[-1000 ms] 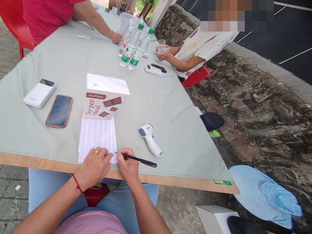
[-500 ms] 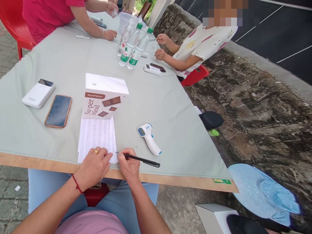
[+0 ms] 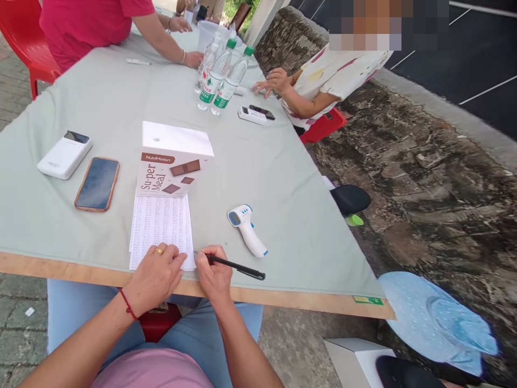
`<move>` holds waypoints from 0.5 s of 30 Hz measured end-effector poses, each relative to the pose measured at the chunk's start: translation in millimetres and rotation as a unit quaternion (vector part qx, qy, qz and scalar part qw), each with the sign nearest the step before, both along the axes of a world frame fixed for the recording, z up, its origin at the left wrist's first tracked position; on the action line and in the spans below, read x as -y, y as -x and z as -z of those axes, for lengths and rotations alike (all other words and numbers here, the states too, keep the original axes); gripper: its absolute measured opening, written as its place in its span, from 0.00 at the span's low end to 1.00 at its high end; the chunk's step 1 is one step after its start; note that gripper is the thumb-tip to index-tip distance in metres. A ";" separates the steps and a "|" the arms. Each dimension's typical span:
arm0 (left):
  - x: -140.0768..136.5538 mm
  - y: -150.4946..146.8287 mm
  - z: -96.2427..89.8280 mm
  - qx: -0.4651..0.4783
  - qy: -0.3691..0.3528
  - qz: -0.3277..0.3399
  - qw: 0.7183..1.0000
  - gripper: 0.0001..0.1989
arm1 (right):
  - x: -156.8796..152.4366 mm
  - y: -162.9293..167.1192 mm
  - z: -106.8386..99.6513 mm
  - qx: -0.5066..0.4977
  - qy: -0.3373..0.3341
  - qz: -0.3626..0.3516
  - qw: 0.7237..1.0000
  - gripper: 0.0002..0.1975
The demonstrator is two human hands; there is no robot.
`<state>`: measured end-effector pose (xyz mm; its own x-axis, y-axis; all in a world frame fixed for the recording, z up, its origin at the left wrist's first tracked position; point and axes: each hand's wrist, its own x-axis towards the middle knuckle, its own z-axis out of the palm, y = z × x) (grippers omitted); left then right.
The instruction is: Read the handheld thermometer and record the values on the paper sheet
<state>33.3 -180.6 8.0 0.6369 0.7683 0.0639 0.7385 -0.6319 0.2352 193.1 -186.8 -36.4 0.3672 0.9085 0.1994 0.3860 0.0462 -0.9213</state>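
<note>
My left hand [image 3: 159, 272] rests on the lower part of a sheet of paper [image 3: 161, 223] covered in rows of small writing, its fingers stretched out over the page. At the sheet's lower right edge, my right hand [image 3: 214, 272] grips a black pen [image 3: 240, 267], its tip end towards the paper. A white box [image 3: 173, 161] printed "NutriMotion Su-per Meal" stands on the sheet's upper part and hides it. To the right of my right hand lies a white and blue infrared thermometer [image 3: 247, 230].
A phone [image 3: 97, 184] and a white power bank [image 3: 64, 154] lie on the left. Water bottles [image 3: 218, 81] and a pale basin [image 3: 208, 33] stand farther back. Two people sit or lean at the table [image 3: 291, 215]. A blue hat [image 3: 436, 323] is below the right corner.
My hands, the pen and the paper stay put. The person in red has shifted an arm to the right; the person in white has brought their hands together near the table.
</note>
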 end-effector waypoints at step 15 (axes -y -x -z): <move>10.7 19.5 -24.7 0.038 0.161 0.051 0.985 0.08 | -58.7 13.7 -24.4 0.457 0.016 -0.062 0.887 0.10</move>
